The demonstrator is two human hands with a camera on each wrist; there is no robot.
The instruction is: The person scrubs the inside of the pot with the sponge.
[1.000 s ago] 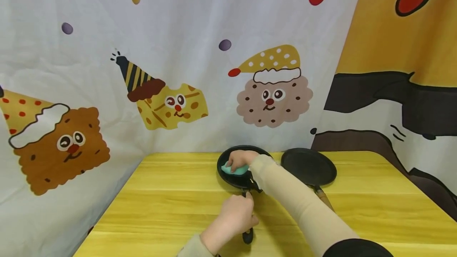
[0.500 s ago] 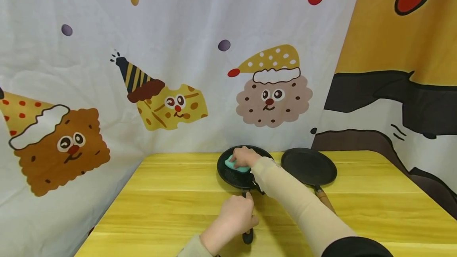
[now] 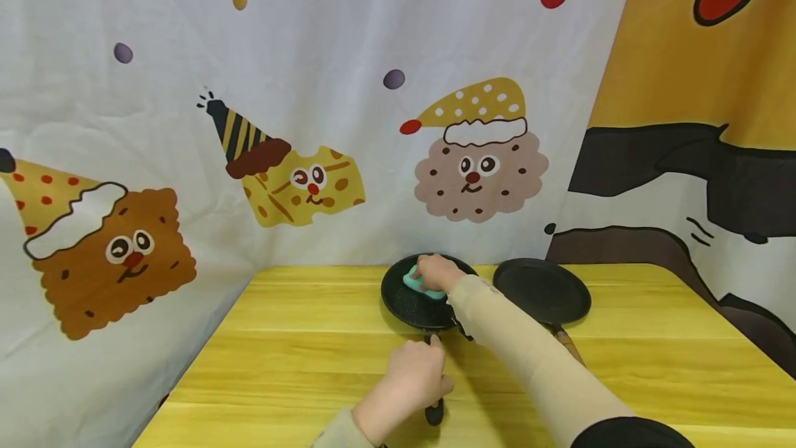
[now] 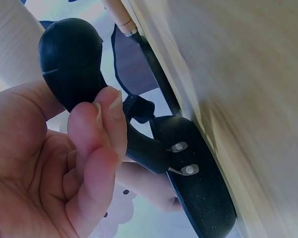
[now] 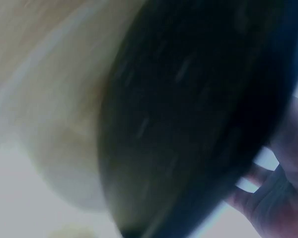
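A black frying pan (image 3: pixel 407 310) lies on the table toward the back, its dark handle (image 3: pixel 435 412) pointing at me. My left hand (image 3: pixel 413 372) grips that handle; the left wrist view shows thumb and fingers closed around the black grip (image 4: pixel 72 62), near two rivets on the pan wall (image 4: pixel 201 198). Inside the pan, my right hand (image 3: pixel 437 272) holds a mint-green sponge (image 3: pixel 413 281) against the surface, fingers bent over it. In the blurred right wrist view the pan's side (image 5: pixel 164 109) hides much of the right hand (image 5: pixel 288 198).
To the right lies a flat black pan (image 3: pixel 541 289) with a wooden handle (image 3: pixel 567 346), partly behind my right sleeve (image 3: pixel 535 358). The yellow wood-grain table (image 3: pixel 280 365) ends at a hanging cloth (image 3: pixel 323 40) printed with cartoon figures.
My right hand and the sponge have slid a little to the right and toward the back inside the pan. The left hand stays on the handle, and the pan holds its place.
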